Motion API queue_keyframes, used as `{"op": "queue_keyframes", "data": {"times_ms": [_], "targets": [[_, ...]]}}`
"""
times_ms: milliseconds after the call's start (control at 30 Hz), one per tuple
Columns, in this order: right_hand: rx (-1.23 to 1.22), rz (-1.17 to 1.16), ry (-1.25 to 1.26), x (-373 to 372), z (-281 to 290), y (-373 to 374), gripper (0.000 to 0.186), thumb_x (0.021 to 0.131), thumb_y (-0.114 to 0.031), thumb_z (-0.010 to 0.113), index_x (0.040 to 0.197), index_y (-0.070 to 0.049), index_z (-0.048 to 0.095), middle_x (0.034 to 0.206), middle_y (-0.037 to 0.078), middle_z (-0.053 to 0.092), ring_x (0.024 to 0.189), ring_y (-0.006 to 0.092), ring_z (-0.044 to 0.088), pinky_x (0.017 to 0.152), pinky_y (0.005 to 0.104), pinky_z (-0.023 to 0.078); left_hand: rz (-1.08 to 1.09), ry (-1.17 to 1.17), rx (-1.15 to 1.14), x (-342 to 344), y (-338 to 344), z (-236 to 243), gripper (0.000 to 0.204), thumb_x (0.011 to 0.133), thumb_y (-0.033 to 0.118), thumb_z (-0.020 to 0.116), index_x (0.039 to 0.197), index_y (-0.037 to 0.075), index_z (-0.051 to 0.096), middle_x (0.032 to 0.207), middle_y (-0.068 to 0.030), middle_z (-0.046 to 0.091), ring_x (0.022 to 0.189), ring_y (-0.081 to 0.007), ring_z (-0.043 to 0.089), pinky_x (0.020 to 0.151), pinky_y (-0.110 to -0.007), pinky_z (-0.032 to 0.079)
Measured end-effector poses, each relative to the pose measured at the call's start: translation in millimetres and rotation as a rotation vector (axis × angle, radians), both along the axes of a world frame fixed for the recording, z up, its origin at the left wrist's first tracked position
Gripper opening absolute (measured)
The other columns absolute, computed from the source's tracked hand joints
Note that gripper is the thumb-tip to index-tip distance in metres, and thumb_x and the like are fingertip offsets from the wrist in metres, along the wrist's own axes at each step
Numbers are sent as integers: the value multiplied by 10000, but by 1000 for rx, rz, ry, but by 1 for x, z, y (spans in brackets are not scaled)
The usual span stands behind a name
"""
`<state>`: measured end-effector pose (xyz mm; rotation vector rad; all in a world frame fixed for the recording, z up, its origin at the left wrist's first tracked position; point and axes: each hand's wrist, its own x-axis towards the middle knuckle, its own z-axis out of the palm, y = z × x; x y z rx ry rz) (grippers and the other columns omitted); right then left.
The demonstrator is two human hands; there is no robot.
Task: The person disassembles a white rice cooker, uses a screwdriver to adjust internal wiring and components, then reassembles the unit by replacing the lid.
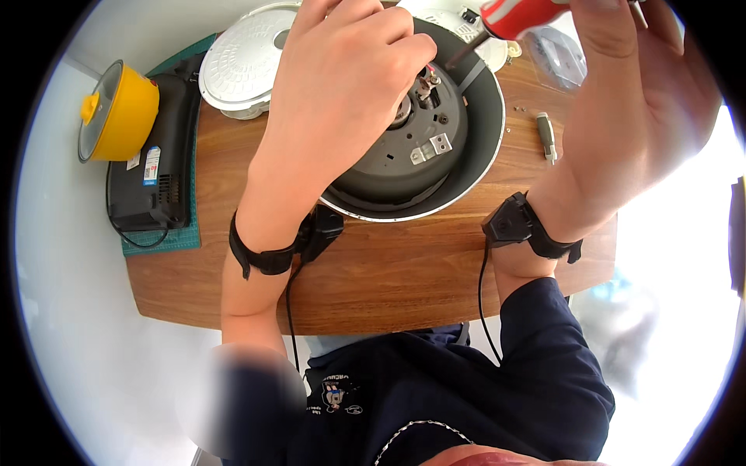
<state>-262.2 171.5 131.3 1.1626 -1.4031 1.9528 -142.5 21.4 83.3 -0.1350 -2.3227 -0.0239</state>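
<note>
1. Round appliance housing (487, 147) sits on the table (404, 283), containing a dark inner pan (396, 180) with a metal bracket (431, 150).
2. Right hand (649, 85): grip closed around a red screwdriver (517, 17).
3. Left hand (350, 66): fingertips hidden, grip cannot be told.
4. Bare table reaches the near edge.

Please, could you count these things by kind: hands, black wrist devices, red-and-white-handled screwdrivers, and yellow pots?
Left hand and right hand, both bare: 2
Black strapped wrist devices: 2
Red-and-white-handled metal screwdriver: 1
Round yellow pot with transparent lid: 1
Total: 6
</note>
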Motion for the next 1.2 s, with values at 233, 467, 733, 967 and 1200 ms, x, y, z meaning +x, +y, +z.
{"op": "queue_keyframes", "data": {"times_ms": [233,467,733,967,1200], "targets": [[-37,21,-54,-5,4,4,506,878,17,629,1371,-17,521,882,32,597,734,82,584,655,200,493,31,80,-16,-3,2,-4,144,773,85,805,897,137,752,907,63,664,886,-178,612,922,-364,439],[-31,46,-108,-4,7,2,503,873,28,629,1364,-14,525,881,32,598,735,80,585,658,199,492,-65,26,23,-4,1,-6,180,778,115,827,942,144,759,942,70,666,879,-178,606,935,-382,414],[-20,60,-135,-2,5,2,501,868,41,630,1356,-12,530,879,32,599,736,78,585,662,199,491,-31,-127,99,-3,10,-8,241,745,153,859,958,131,749,971,33,594,913,-178,571,893,-385,401],[-8,74,-145,0,5,0,499,864,52,630,1349,-9,534,878,31,601,738,77,586,665,198,490,-52,-168,122,-2,9,-9,205,768,109,825,942,110,715,985,24,602,926,-198,570,821,-386,414],[5,72,-147,2,4,-1,497,859,63,630,1342,-7,537,877,31,602,739,75,586,668,198,489,-103,-157,140,-4,15,-7,195,781,75,791,904,106,643,958,4,575,918,-226,557,807,-393,410]]}}
